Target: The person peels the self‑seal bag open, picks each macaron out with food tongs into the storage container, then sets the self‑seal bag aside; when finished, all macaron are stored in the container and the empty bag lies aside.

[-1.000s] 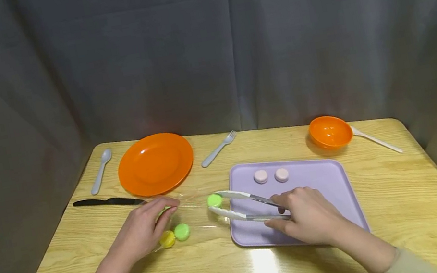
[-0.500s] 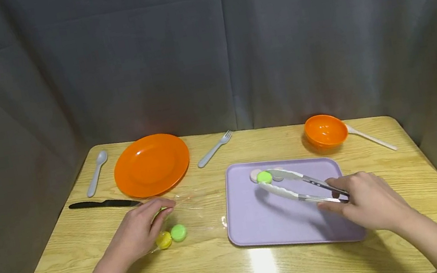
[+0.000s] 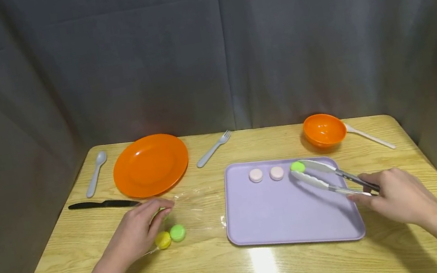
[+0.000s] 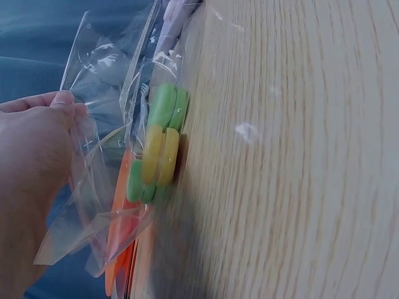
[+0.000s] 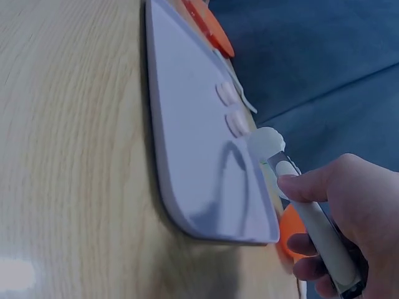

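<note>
My right hand (image 3: 402, 194) grips a pair of tongs (image 3: 333, 177) with white scalloped tips. A green macaron (image 3: 297, 167) sits between those tips over the far right part of the lilac tray (image 3: 291, 226); whether it touches the tray I cannot tell. To its left on the tray lie two pale pink macarons (image 3: 276, 173). My left hand (image 3: 138, 226) pinches the edge of a clear plastic bag (image 4: 103, 62), lifting it up. Inside the bag rest a yellow macaron (image 4: 159, 156) and two green macarons (image 4: 167, 107), one partly hidden behind the yellow.
An orange plate (image 3: 151, 165), a spoon (image 3: 96, 173) and a black knife (image 3: 103, 204) lie at the back left. Behind the tray is a grey fork (image 3: 214, 149). An orange bowl (image 3: 324, 130) and a white utensil handle (image 3: 372, 136) are at the back right.
The right hand has carried the green macaron in the tongs rightward, from the bag's mouth past the pink macarons to the tray's far right. The left hand has stayed at the bag.
</note>
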A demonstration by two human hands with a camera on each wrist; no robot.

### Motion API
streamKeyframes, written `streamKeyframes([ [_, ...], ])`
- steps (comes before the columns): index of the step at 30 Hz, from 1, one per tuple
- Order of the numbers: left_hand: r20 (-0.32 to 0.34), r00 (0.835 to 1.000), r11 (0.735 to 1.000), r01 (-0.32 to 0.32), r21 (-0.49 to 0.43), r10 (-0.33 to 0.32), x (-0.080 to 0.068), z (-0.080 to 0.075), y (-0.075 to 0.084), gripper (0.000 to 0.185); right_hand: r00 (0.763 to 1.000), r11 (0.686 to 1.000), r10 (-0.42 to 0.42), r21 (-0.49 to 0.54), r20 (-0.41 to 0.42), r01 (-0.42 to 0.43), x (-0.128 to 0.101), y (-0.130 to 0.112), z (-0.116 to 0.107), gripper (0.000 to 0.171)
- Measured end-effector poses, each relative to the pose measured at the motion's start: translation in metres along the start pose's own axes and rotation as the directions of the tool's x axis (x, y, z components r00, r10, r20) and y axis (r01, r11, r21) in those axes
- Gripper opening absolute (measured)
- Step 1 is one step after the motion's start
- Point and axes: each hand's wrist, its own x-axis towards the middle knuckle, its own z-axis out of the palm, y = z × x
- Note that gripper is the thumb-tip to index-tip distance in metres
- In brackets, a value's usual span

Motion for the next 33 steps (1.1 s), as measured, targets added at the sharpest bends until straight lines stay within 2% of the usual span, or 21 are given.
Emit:
streamKeyframes([
  [11, 0.009, 1.0, 1.0, 0.01, 0.007, -0.01, -0.001, -0.002, 0.0, 0.024, 0.998, 0.999, 0.035, 0.017, 0.044, -0.035, 0.001, 0.012, 0.011, 0.031],
  [17, 0.01, 1.0, 1.0, 0.006, 0.006, -0.006, 0.0, -0.003, 0.0, 0.022, 0.998, 0.997, 0.049, 0.058, 0.038, -0.051, 0.001, 0.007, 0.005, 0.032],
  [23, 0.017, 1.0, 1.0, 0.017, 0.001, -0.017, 0.001, -0.004, 0.001, 0.021, 0.997, 0.994, -0.075, 0.076, -0.03, 0.078, 0.011, -0.017, -0.005, 0.032],
  [28, 0.016, 1.0, 1.0, 0.018, -0.009, -0.017, 0.0, -0.004, 0.001, 0.021, 0.98, 0.974, -0.199, 0.103, -0.023, 0.2, 0.026, -0.044, -0.003, 0.029],
  [33, 0.018, 1.0, 1.0, 0.016, -0.013, -0.016, 0.001, -0.004, 0.002, 0.021, 0.959, 0.953, -0.284, 0.111, 0.003, 0.282, 0.041, -0.064, 0.008, 0.029],
])
